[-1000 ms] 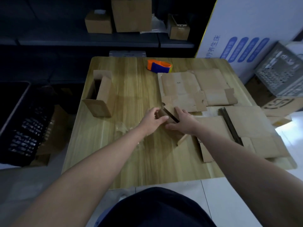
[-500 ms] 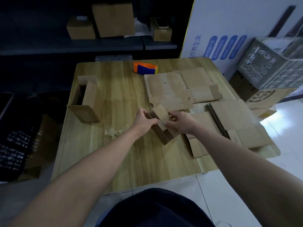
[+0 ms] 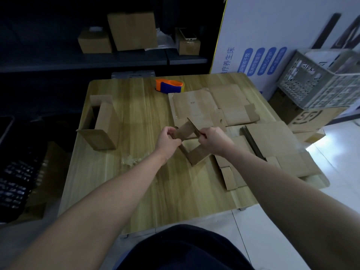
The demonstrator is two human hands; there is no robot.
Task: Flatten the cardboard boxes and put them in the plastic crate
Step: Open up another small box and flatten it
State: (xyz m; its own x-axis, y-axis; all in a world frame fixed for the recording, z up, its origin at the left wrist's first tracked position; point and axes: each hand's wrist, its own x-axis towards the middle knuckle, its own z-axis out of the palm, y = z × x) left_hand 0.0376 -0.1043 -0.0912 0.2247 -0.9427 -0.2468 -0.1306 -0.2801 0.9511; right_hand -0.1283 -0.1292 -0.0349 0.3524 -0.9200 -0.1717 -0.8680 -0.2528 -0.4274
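Several flattened boxes (image 3: 206, 106) lie on the right side of the table (image 3: 136, 182), not yet in the plastic crate (image 3: 319, 82) beyond, while the left hand (image 3: 167, 138) and right hand (image 3: 213, 140) grip a small box (image 3: 186, 131) mid-table, and another box (image 3: 101, 127) stands unflattened at left.

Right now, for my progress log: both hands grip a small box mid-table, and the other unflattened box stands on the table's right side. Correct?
Not quite. The head view shows the left hand and right hand gripping the small box mid-table, but the other unflattened box stands on the table's left side; flattened cardboard lies on the right.
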